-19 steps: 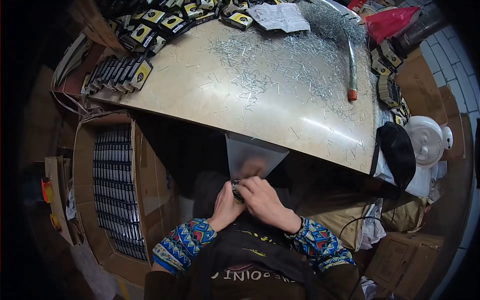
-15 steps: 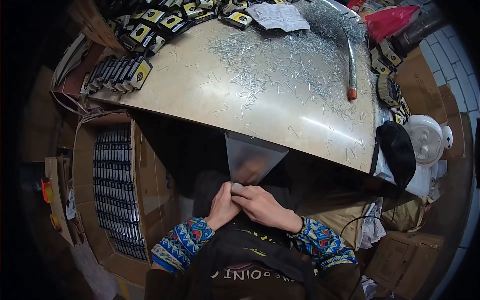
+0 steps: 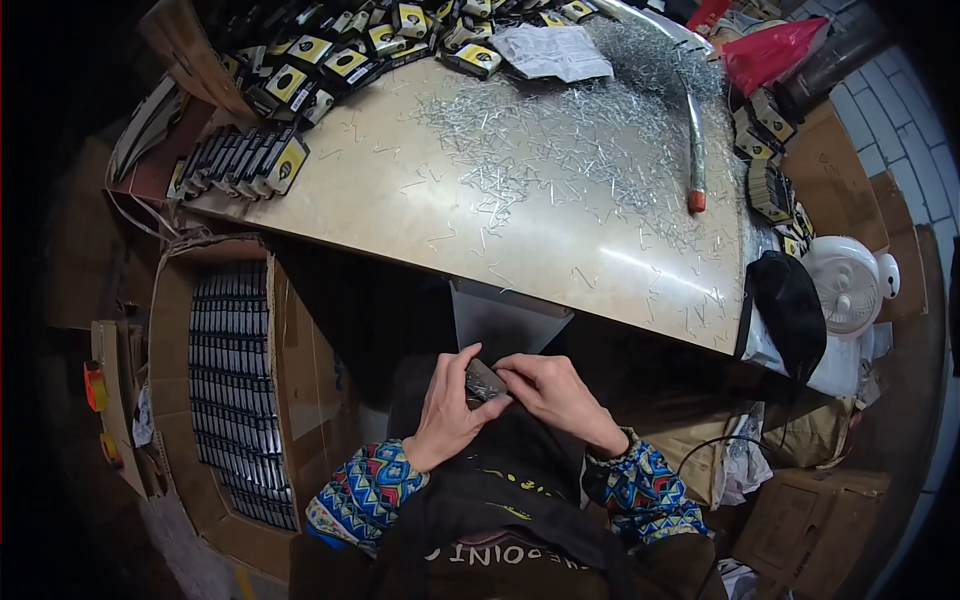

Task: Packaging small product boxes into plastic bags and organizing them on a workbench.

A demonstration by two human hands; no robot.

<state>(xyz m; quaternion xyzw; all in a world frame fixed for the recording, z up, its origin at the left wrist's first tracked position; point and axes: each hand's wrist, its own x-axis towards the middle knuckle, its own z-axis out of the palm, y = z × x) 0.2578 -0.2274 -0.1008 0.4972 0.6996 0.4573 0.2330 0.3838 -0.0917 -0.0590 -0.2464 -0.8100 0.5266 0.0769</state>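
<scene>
Left hand [image 3: 446, 416] clamped on a small greyish box [image 3: 485, 379], contents blurred; right hand [image 3: 560, 396] beside it, grip (fingertips bunched) unclear.

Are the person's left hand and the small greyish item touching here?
Touching. The head view shows the left hand gripping the small greyish item, fingers along its left side and thumb at its lower edge.

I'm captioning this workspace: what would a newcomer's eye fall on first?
Probably the thin, bent, silvery wire pieces scattered over the pale, smooth tabletop, thickest toward its far right. Next come small, rectangular black-and-yellow boxes heaped far left and a bright pink bag upper right. Below the table's near edge, the left hand holds a small, greyish object, the right hand close beside it.
</scene>
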